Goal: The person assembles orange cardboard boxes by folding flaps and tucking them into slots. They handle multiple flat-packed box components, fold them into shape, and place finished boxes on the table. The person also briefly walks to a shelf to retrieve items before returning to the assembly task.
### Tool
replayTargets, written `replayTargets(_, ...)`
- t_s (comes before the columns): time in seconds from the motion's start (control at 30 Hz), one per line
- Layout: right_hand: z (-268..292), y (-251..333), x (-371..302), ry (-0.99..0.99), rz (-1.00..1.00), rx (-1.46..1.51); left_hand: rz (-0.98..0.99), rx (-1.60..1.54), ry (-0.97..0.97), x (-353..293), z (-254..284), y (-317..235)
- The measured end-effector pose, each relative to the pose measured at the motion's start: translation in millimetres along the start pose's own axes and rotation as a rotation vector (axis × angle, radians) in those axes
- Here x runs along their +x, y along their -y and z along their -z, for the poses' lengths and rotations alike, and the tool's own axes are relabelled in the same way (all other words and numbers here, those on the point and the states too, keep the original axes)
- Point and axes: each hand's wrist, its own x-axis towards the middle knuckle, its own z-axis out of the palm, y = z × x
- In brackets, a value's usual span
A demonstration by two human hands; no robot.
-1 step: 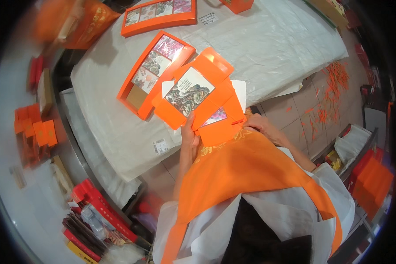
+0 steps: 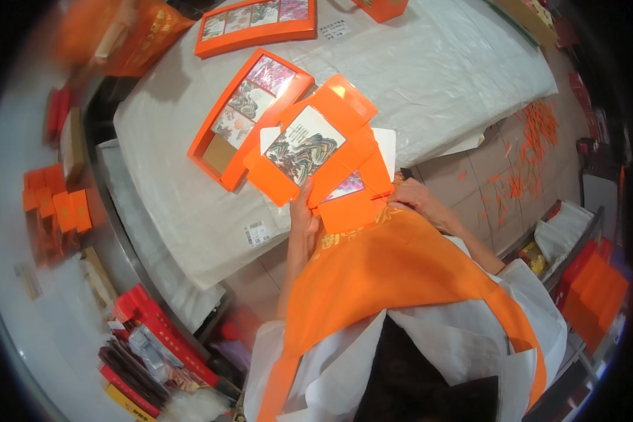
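Note:
My left hand (image 2: 304,212) grips the lower left edge of a flat orange carton (image 2: 349,215), its thumb on top. The carton has open flaps and a printed panel of mountains and dark writing; a pink-flowered panel shows lower down. At the carton's lower right edge, my right hand (image 2: 416,197) has its fingers curled together. A small dark tip shows just above those fingers, but what they hold is hidden. White card sticks out from under the carton on both sides.
On the white plastic-wrapped stack (image 2: 429,77) lie two orange trays, the nearer tray (image 2: 211,133) holding picture-printed boxes. Orange strips (image 2: 534,141) litter the tiled floor at right. Small orange boxes (image 2: 56,200) stand at left, red packages (image 2: 169,337) lower left.

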Motion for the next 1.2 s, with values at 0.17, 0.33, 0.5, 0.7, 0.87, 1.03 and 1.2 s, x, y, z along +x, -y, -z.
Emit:
replayTargets(0.17,-0.1,7.5,6.5,0.116,0.21,-0.368,-0.02,0.095,0.044,-1.0,-5.9,-8.8)
replayTargets(0.33,4.1,-7.9,0.5,-0.002,0.194,-0.193,-0.165,0.311,0.016,-30.4,-40.0,-1.3)
replayTargets(0.5,19.1,-10.7,-15.7,0.066,0.037,-0.198,0.042,0.258,0.259,-29.7,-55.6,-7.3)
replayTargets(0.7,31.7,6.0,-28.6,-0.098,0.103,-0.129,-0.101,0.377,0.261,-10.6,-49.2,-6.1)
replayTargets(0.87,20.0,-13.6,-22.2,-0.279,0.185,-0.167,-0.024,0.162,0.035,1.6,-45.6,21.3)
replayTargets(1.03,45.4,1.6,2.0,-0.328,0.461,-0.451,-0.102,0.057,-0.064,-0.5,-68.8,24.9)
replayTargets(1.2,46.3,4.1,24.1,-0.164,0.503,-0.33,-0.252,-0.128,-0.088,0.1,-55.2,27.7)
